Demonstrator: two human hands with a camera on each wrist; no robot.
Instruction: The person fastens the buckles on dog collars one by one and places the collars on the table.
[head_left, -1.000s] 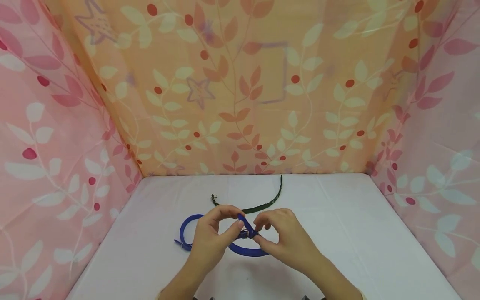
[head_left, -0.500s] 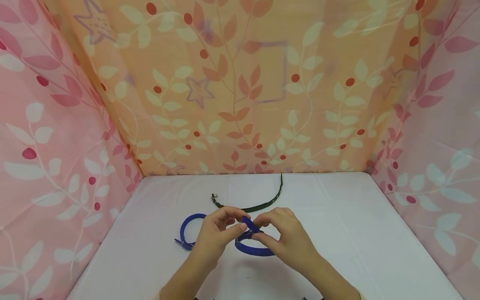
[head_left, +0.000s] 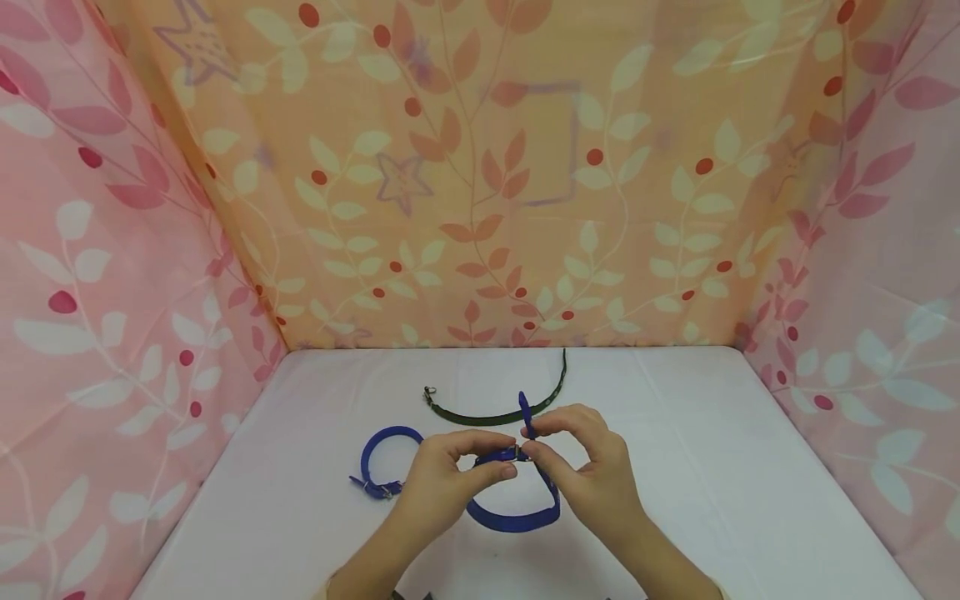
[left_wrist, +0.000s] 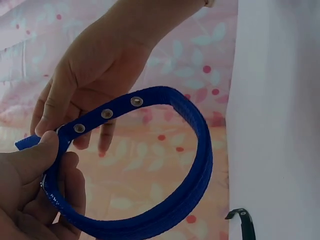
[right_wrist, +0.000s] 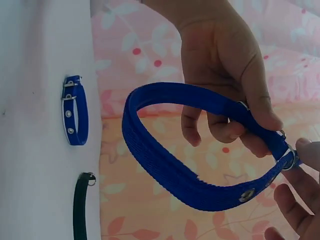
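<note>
Between both hands hangs a blue collar [head_left: 513, 522] bent into a loop, with metal eyelets along its strap. My left hand [head_left: 438, 479] pinches it at the buckle [head_left: 517, 452] end, thumb below and fingers above. Just right of the buckle, my right hand [head_left: 603, 462] pinches the strap near its free end [head_left: 524, 405], which points upward. In the left wrist view the strap's eyelets [left_wrist: 107, 113] face the camera. The right wrist view shows the strap passing through a metal ring [right_wrist: 289, 157] between the two hands.
A second blue collar [head_left: 365, 457], buckled into a ring, lies on the white table [head_left: 300, 417] left of my left hand. Behind the hands a dark green collar [head_left: 480, 419] with a metal clasp lies curved. Leaf-patterned cloth walls [head_left: 480, 208] enclose the back and sides.
The strap end, earlier folded between my left fingertips, now stands up in my right hand's pinch. My left hand has shifted slightly right onto the buckle end, and the loop hangs lower.
</note>
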